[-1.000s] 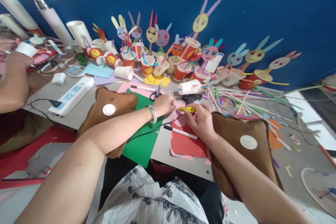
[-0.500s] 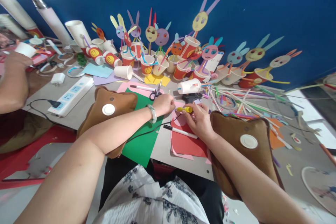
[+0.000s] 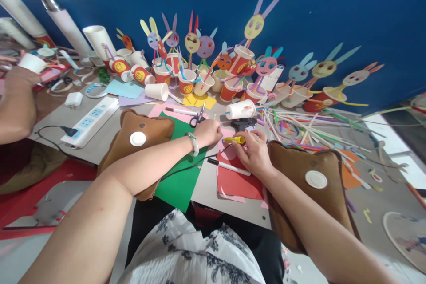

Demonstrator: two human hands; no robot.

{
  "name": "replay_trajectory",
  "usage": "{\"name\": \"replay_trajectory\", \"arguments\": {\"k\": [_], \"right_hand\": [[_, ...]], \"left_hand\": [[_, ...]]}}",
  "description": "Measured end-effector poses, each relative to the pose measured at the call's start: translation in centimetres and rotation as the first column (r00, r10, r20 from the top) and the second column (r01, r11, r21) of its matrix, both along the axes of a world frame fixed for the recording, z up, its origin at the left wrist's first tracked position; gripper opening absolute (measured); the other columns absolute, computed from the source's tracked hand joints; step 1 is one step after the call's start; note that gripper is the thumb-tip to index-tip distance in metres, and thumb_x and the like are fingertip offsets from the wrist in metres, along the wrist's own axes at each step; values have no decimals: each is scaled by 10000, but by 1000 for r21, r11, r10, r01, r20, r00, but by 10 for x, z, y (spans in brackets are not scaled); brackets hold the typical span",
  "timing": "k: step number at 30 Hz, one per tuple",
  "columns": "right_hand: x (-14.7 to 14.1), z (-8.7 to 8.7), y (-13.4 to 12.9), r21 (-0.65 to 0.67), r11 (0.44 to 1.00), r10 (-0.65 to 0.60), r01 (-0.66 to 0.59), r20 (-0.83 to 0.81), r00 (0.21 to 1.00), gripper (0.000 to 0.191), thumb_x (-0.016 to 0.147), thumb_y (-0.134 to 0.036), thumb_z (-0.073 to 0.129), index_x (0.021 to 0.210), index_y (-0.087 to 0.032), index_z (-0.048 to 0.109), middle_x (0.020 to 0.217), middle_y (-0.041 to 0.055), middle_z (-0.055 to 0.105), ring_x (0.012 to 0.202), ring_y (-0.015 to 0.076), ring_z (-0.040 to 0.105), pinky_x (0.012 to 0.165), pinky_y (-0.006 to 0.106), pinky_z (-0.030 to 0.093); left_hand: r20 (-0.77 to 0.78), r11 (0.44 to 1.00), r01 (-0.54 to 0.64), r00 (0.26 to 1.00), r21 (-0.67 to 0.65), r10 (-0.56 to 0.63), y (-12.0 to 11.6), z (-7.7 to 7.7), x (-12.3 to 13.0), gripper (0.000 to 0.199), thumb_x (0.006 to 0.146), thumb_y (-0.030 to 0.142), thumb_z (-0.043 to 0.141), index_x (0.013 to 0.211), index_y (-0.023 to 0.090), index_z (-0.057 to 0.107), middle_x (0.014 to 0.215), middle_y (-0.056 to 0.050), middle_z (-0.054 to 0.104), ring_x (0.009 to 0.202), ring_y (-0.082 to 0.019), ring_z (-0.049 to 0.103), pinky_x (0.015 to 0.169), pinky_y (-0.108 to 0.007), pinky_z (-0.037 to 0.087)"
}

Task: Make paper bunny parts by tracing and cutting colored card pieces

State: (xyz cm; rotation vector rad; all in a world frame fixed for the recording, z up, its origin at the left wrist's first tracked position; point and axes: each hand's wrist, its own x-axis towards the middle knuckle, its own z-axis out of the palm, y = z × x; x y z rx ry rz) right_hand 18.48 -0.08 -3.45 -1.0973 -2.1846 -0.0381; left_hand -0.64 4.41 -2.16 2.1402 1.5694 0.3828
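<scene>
My right hand [image 3: 255, 151] is closed on a yellow marker [image 3: 237, 140], its tip pointing left over pink paper. Just left of it, my left hand [image 3: 207, 133] is closed above the edge of a green sheet [image 3: 179, 177]; what its fingers hold, if anything, is hidden. Scissors [image 3: 199, 117] lie open beyond the left hand. A white marker with a black cap [image 3: 229, 167] rests across red paper [image 3: 238, 184] below the right hand. A black glue gun [image 3: 244, 123] lies behind the right hand, beside a tipped white cup [image 3: 240, 109].
Brown cushions [image 3: 309, 199] lie beneath both forearms. Paper rabbits in cups [image 3: 254, 93] line the blue wall. Coloured sticks [image 3: 313, 128] are heaped at right. At left are a power strip [image 3: 91, 123] and another person's arm [image 3: 16, 102] with a hand near a white cup.
My hands have hardly moved; the yellow marker has shifted very slightly. Fingers of the other person's second hand show more at the far left edge.
</scene>
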Motion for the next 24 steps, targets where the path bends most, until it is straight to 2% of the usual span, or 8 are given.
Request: {"name": "replay_trajectory", "arguments": {"k": [5, 10, 15, 19, 24], "right_hand": [[1, 0, 0, 23, 999, -31, 32, -36, 999, 173, 956, -386, 554, 959, -221, 605, 739, 25, 673, 714, 221, 618, 885, 421, 398], [0, 0, 0, -1, 1000, -8, 8, -17, 1000, 167, 952, -376, 548, 955, -222, 611, 721, 16, 669, 705, 218, 621, 882, 422, 404], [1, 3, -2, 37, 997, -58, 61, -81, 995, 168, 946, -389, 564, 933, -227, 604, 755, 35, 687, 737, 231, 643, 911, 441, 411], [0, 4, -4, 40, 999, -26, 30, -79, 996, 191, 952, -410, 566, 935, -225, 608, 731, 33, 676, 711, 223, 630, 898, 439, 423], [-1, 2, -4, -16, 1000, 26, -27, -40, 999, 155, 955, -372, 558, 974, -230, 616, 778, 31, 706, 699, 214, 620, 889, 437, 421]], "left_hand": [[-28, 1000, -3, 1000, 17, 4, 1, -2, 1, 188, 810, 193, 556, 758, 142, 729, 807, -118, 742, 833, -232, 702, 738, -297, 505], [-14, 1000, 3, 1000, 14, -3, 1, -1, 0, 165, 793, 196, 579, 761, 145, 733, 815, -109, 746, 841, -227, 701, 744, -290, 508], [4, 1000, -15, 1000, -16, 15, 2, 0, 0, 145, 766, 191, 595, 745, 144, 731, 811, -100, 747, 811, -217, 694, 716, -284, 498], [34, 999, -25, 999, -43, 26, 2, 1, -1, 133, 748, 195, 604, 721, 147, 725, 788, -85, 739, 789, -201, 678, 688, -273, 475], [99, 997, -25, 995, -75, 33, 3, 1, -2, 143, 737, 200, 592, 677, 145, 710, 733, -71, 720, 731, -183, 651, 634, -270, 431]]}}
